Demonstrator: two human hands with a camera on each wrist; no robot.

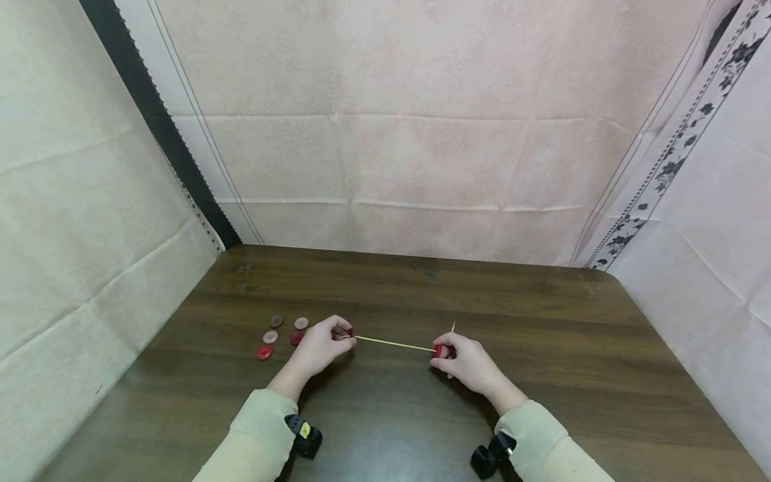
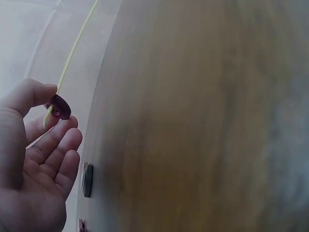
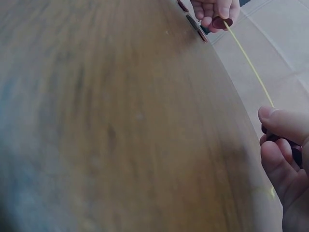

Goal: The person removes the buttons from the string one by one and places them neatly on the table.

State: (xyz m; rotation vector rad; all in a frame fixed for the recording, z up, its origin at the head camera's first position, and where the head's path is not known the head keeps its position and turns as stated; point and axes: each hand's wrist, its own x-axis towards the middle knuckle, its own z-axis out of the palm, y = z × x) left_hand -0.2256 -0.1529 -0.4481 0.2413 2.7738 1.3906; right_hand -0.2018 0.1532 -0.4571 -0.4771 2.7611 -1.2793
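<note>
A yellow string [image 1: 393, 343] stretches straight between the two hands above the table. My left hand [image 1: 322, 348] pinches a dark red button [image 2: 61, 107] between thumb and fingers. The string passes through this button, and a short tail hangs from it in the left wrist view. My right hand [image 1: 471, 363] grips a red button [image 1: 437, 351] at the string's other side, with a paler one beside it. In the right wrist view those buttons look dark and are partly hidden by the fingers. A string end sticks up above the right hand.
Left of the left hand, several loose buttons lie on the brown wooden table [image 1: 385, 415]: a brown button [image 1: 276, 321], pale pink ones [image 1: 270, 337], a red button [image 1: 264, 352] and a dark red button [image 1: 296, 338]. Pale cloth [image 1: 421, 154] hangs around the table.
</note>
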